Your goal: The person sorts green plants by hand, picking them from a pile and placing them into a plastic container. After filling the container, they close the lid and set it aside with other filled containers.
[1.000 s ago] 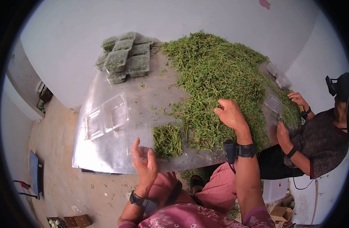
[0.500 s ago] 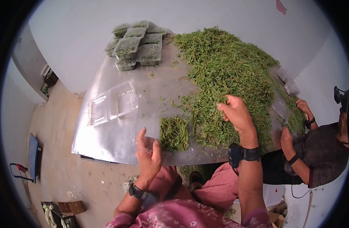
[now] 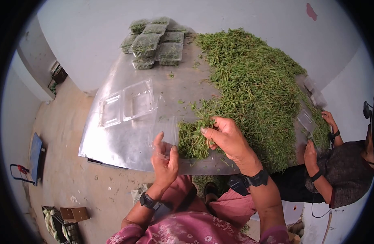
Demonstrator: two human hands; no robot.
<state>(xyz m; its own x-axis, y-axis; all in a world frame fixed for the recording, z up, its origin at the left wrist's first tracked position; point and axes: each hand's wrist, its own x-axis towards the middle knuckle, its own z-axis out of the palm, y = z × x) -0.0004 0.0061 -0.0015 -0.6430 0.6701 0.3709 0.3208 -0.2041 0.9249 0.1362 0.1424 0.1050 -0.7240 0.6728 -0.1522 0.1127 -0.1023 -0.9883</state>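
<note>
My right hand (image 3: 225,138) pinches a small bunch of green stems (image 3: 204,122) over the right side of a clear plastic box filled with greens (image 3: 189,142). At the box's left side, my left hand (image 3: 166,160) has its thumb and fingers around the clear lid edge (image 3: 164,132). A large heap of loose greens (image 3: 256,89) covers the metal table (image 3: 126,152) to the right of the box. An open clear box (image 3: 138,101) without greens lies at the left.
Closed boxes of greens (image 3: 146,44) are stacked at the back left. At the right a co-worker (image 3: 345,171) has both hands near another clear container (image 3: 306,121). More clear boxes (image 3: 314,91) stand at the table's right edge. A blue cart (image 3: 35,156) stands on the floor.
My right hand has moved left and down from the heap to the box, with greens in its fingers. My left hand stays by the box. The view has shifted slightly.
</note>
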